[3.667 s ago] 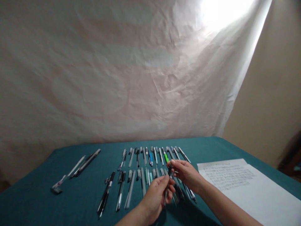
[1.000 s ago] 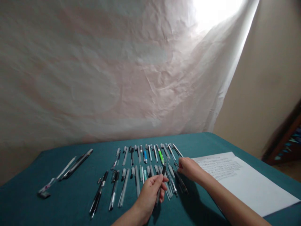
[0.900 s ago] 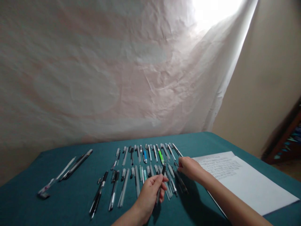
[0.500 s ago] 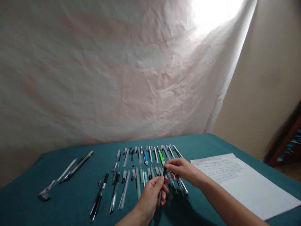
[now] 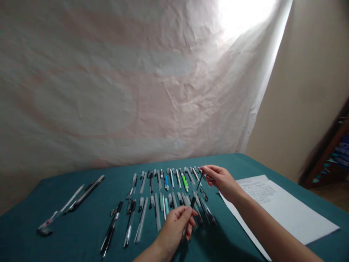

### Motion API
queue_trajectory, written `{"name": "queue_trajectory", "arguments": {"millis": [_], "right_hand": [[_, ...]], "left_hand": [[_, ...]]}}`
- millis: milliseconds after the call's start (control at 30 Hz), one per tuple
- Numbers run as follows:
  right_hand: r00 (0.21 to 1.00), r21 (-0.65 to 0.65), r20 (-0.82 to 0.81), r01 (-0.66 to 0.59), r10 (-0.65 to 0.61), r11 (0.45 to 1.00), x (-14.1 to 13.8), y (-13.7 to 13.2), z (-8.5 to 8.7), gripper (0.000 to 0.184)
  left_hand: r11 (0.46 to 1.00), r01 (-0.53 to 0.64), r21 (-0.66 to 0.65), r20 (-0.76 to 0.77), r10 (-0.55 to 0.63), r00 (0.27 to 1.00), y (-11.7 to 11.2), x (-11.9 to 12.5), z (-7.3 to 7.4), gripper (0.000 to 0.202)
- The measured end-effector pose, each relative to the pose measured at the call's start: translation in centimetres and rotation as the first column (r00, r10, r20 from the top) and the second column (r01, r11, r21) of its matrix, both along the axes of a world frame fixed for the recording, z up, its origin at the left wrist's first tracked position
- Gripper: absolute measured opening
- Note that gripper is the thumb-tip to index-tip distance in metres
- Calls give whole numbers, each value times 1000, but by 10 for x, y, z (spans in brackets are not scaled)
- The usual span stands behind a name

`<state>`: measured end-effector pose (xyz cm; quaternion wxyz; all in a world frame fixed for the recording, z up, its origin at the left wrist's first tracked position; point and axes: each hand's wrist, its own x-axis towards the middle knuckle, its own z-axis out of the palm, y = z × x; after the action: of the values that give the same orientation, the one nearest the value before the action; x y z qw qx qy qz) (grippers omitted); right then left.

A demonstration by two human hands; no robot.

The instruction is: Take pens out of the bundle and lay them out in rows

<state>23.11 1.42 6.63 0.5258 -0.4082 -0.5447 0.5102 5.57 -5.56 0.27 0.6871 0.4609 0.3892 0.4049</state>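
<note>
My left hand (image 5: 176,227) is closed on a dark pen barrel (image 5: 192,202), which it holds upright above the near row of pens (image 5: 141,218). My right hand (image 5: 222,180) is raised over the far row of pens (image 5: 166,179), beside a green pen (image 5: 184,182). Its fingers pinch a thin dark rod (image 5: 201,179), perhaps the pen's refill. The two hands are apart. Both rows lie side by side on the teal table cloth (image 5: 81,236).
A white sheet of paper with writing (image 5: 283,211) lies at the right under my right forearm. A few long pens (image 5: 81,194) lie apart at the left. A creased white backdrop (image 5: 136,91) hangs behind the table. Wooden furniture (image 5: 327,156) stands at the far right.
My right hand met the left at the pen's top, then drew away up and to the right with a thin rod. My left hand kept hold of the barrel.
</note>
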Motion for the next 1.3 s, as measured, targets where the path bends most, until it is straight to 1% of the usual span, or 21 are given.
{"name": "queue_trajectory", "arguments": {"millis": [100,167,200,233,267,300,333,367,433,467,500,567,700,933,1033,1100,1167,1200,1233,1267,1300], "right_hand": [[988,74,-88,133,-127,988,14,8,6,36],[981,103,-91,179,-170,979,23,13,5,36],[985,103,-45,170,-166,980,26,16,2,37],[989,88,43,135,-139,987,30,19,-1,37],[982,58,166,84,-93,995,32,22,-6,37],[950,15,309,36,-39,999,34,25,-12,37],[888,-33,460,-4,19,999,36,28,-20,36],[806,-68,589,-17,54,998,37,30,-27,35],[644,-95,761,-9,79,995,39,35,-43,33],[598,-97,798,-2,79,995,39,37,-49,32],[565,-96,821,1,79,995,39,38,-55,31],[541,-92,838,7,73,996,38,40,-64,28],[505,-89,860,18,68,996,35,40,-71,25],[506,-117,858,32,84,993,31,38,-71,27],[519,-102,852,31,71,994,30,36,-64,30],[532,-76,845,19,54,997,26,30,-54,32],[606,-89,789,-49,100,995,17,21,-42,34],[688,-121,703,-132,179,984,11,15,-36,35],[758,-166,587,-231,285,959,4,9,-31,37],[796,-200,476,-315,373,928,-3,2,-28,37],[819,-212,386,-368,423,905,-11,-3,-26,38]], "left_hand": [[1000,5,11,-1,-5,1000,0,-1,0,37],[1000,-15,16,3,15,1000,1,-3,-1,36],[1000,-24,20,6,24,1000,2,-3,-2,36],[999,-30,23,9,30,1000,3,-4,-2,36],[999,-35,26,14,35,999,3,-5,-3,36],[999,-39,27,18,38,999,4,-5,-3,36],[999,-43,26,21,43,999,4,-6,-3,36],[999,-49,23,23,48,999,5,-5,-2,36],[998,-64,11,27,64,998,5,-5,-1,36],[998,-67,5,29,67,997,5,-4,-1,36],[998,-68,0,32,68,997,4,-4,0,36],[998,-69,-6,38,70,997,4,-3,0,36],[997,-78,-19,42,79,996,3,-4,0,37],[995,-86,-57,80,90,993,4,-3,2,36],[993,-92,-74,125,101,987,4,-2,2,35],[992,-95,-82,150,106,983,5,-1,1,35],[992,-96,-86,166,110,980,5,-1,0,35],[991,-98,-87,170,112,979,5,0,-1,35],[991,-98,-87,169,112,979,5,0,-1,35],[992,-97,-86,167,110,980,5,-1,-2,35],[992,-93,-83,163,106,981,5,-1,-2,35]]}}
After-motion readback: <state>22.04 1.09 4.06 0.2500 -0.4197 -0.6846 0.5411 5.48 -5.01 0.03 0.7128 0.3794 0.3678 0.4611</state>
